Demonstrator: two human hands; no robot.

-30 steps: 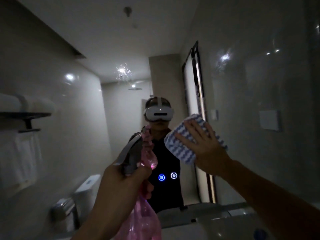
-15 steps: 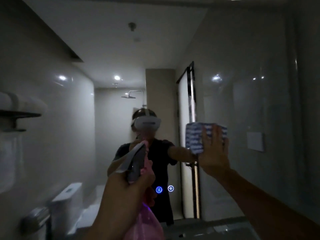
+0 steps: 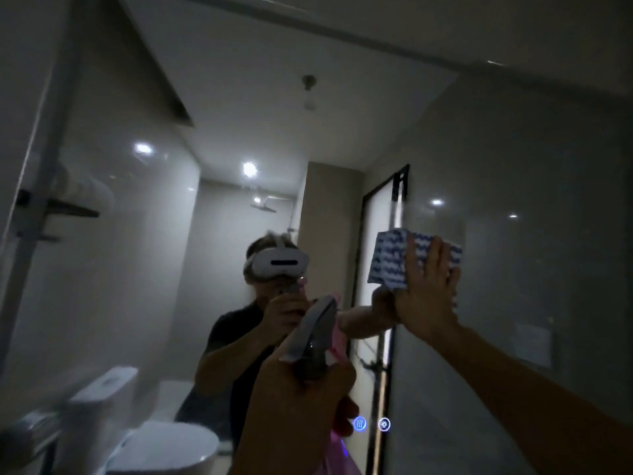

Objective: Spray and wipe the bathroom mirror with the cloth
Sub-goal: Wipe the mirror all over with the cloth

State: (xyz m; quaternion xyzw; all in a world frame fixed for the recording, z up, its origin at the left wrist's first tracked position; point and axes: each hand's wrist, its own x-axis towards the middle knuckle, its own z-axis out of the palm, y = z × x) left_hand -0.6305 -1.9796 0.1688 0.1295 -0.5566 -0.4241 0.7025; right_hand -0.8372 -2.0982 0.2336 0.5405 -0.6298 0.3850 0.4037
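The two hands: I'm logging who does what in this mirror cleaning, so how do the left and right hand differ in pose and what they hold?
The left hand is curled in a fist round the spray bottle, low and near the camera; the right hand is flat, fingers spread, raised higher. The left hand stays off the glass, while the right hand presses the blue-and-white cloth against the mirror. Both are bare and busy.

No readable words or numbers in this dim bathroom view.
The only signs are two small glowing round icons low on the mirror point(image 3: 513, 166), lower centre of the frame: a wavy-lines icon point(image 3: 359, 424) and, just right of it, a light-bulb-like icon point(image 3: 384, 424).
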